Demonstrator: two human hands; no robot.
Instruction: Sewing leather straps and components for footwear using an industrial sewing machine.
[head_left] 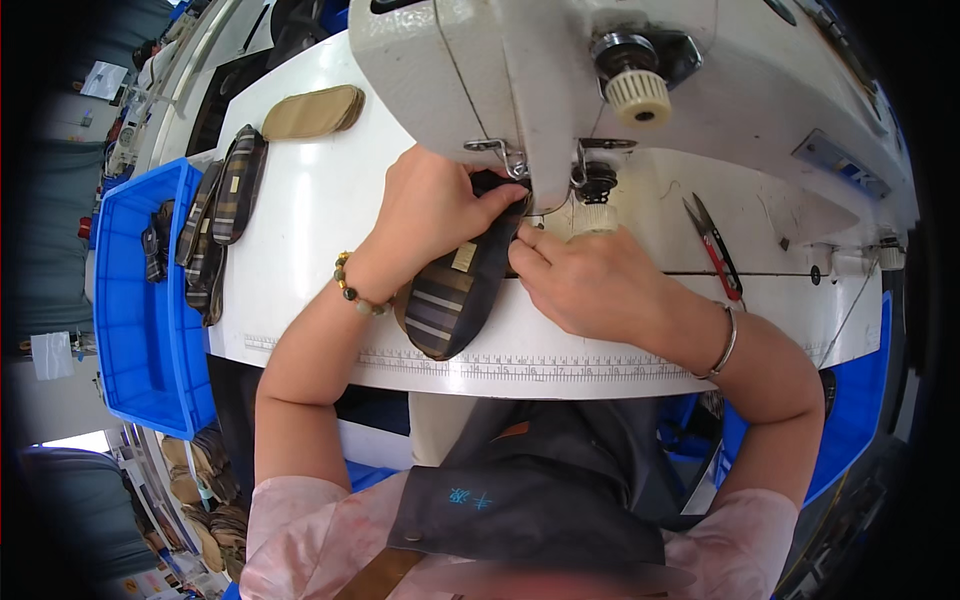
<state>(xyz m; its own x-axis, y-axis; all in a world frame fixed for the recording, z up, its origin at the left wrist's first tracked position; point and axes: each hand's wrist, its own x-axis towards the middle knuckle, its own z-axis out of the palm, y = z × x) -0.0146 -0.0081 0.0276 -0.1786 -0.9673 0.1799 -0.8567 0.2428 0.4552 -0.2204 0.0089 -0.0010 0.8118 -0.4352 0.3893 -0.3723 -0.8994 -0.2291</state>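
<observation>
A long oval fabric piece (445,305) with plaid stripes, a dark border and a small tan label lies under the head of the white sewing machine (450,80). My left hand (425,205) pinches its upper part, with the thumb on top of the cloth beside the presser area. Just right of that, my right hand (590,275) has thumb and forefinger pressed together at the dark edge of the same piece. The needle and the spot being held are hidden behind the machine head and my fingers.
Tan oval pieces (315,112) lie stacked at the back left, near plaid pieces (238,185) by the table's edge. A blue bin (150,370) stands left. Red-handled thread snips (715,250) rest to the right. A printed ruler (520,370) runs along the front edge.
</observation>
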